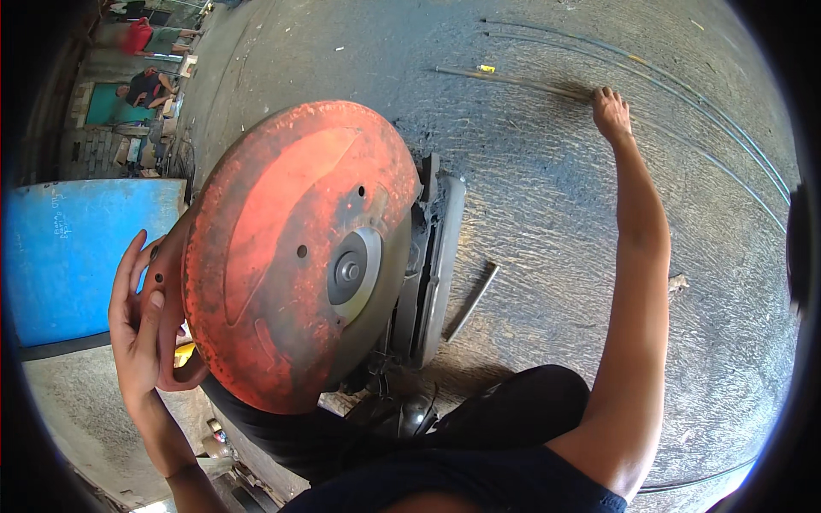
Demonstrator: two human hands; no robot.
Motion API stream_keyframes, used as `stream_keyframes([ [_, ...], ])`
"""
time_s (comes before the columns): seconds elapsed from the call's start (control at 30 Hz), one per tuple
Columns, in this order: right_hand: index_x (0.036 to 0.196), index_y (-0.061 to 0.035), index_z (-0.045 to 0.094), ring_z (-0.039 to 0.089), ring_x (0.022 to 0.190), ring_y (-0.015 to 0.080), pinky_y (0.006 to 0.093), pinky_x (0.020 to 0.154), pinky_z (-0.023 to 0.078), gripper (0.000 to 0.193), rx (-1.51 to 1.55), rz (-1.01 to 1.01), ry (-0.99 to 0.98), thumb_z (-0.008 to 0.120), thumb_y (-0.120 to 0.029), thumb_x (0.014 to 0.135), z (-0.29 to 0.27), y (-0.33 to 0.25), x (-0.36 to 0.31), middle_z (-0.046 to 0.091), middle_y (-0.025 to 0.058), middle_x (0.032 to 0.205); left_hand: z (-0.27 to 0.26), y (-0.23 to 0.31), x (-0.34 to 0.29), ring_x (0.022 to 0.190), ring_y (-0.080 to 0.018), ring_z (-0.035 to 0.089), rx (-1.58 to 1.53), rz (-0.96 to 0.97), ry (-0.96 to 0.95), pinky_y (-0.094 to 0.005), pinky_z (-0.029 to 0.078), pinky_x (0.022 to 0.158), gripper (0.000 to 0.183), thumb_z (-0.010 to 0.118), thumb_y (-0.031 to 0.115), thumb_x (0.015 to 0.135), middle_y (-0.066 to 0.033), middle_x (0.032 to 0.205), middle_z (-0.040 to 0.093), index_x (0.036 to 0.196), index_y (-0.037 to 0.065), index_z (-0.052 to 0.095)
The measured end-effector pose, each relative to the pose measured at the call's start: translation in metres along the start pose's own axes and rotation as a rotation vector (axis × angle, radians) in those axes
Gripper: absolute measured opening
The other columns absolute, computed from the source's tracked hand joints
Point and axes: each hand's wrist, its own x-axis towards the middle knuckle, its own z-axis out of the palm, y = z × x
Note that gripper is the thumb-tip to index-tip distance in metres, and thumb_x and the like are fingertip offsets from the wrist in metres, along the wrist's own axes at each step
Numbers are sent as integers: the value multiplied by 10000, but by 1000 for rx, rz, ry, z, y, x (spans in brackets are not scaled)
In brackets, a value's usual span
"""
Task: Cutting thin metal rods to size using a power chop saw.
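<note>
A cut-off saw with a worn orange-red round blade guard (282, 256) stands in front of me, its bolted hub (347, 270) facing up toward me. My left hand (137, 333) lies on the saw's loop handle (171, 325), thumb over the near side and fingers along the outer side. Far to the right, my right arm is stretched out over the floor. My right hand (611, 115) is closed on a long thin metal rod (513, 81) lying there, which runs on past both sides of the hand. The saw's grey metal base (445, 265) shows right of the guard.
More long rods (676, 81) lie curving across the far right floor. A short metal bar (472, 303) lies beside the saw base. At left stands a blue metal panel (94, 256). Two other people (147, 88) are at far left among clutter. A small yellow piece (487, 68) is near the rod's end.
</note>
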Motion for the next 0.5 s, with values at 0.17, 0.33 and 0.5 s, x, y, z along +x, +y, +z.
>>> stream_keyframes([
  [0.17, 1121, -89, 578, 579, 1112, 332, 509, 906, 455, 231, 80, -152, -9, 499, -265, 993, -24, 7, -6, 594, 133, 1130, 0, 0, 0, 1307, -237, 488, 28, 5, 14, -351, 351, 1115, 549, 550, 76, 960, -193, 1467, 457, 1478, -1, 390],
  [0.33, 1057, -27, 566, 621, 898, 447, 499, 770, 483, 256, 234, -273, -132, 506, -270, 1005, -76, 9, -5, 643, 221, 935, 1, 3, -1, 1307, -231, 488, 27, 2, 6, -341, 359, 1103, 538, 516, 44, 953, -189, 1469, 451, 1475, 0, 396],
  [0.5, 1027, 3, 583, 636, 898, 423, 484, 752, 479, 260, 353, -233, -129, 515, -246, 1002, -148, -11, -31, 664, 233, 904, -1, 7, 1, 1291, -230, 498, -31, 10, -63, -332, 384, 1077, 508, 503, 55, 965, -188, 1452, 466, 1460, -5, 413],
])
